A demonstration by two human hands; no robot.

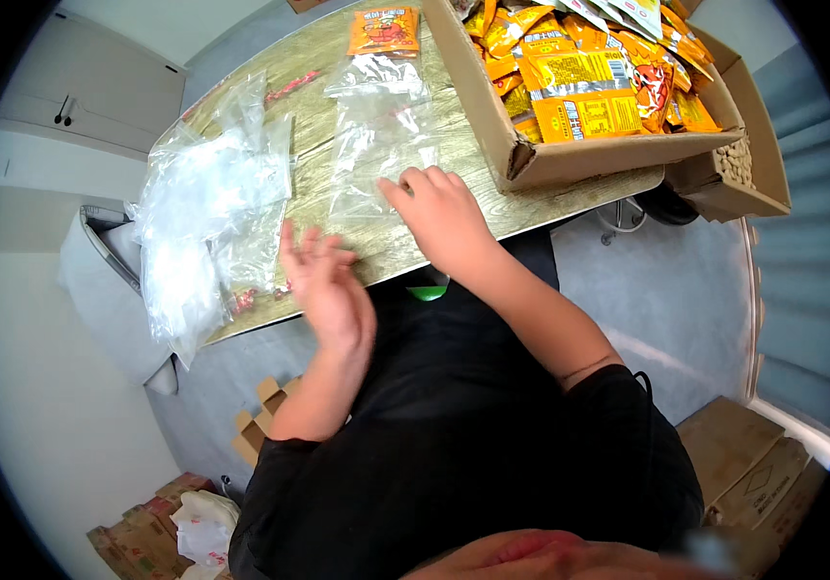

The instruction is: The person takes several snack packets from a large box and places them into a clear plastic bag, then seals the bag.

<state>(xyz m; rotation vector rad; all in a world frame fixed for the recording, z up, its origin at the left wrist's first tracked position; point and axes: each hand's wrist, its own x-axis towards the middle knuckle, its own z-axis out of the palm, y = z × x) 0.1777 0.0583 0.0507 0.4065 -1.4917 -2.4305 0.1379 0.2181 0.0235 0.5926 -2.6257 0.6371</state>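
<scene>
A flat clear plastic bag lies on the wood-patterned table, reaching up to a small stack of orange snack packets at the far side. My right hand is at the bag's near right corner, fingers loosely bent and apart; I cannot tell whether the fingertips press on the film. Close to the table's front edge, my left hand is raised with its fingers spread and nothing in it. To its left lies a loose heap of clear plastic bags.
An open cardboard box full of orange and yellow packets stands at the right table edge. Beyond it is another carton holding peanut-like pieces. Small red-wrapped items lie on the table. Flattened cardboard leans at the lower right.
</scene>
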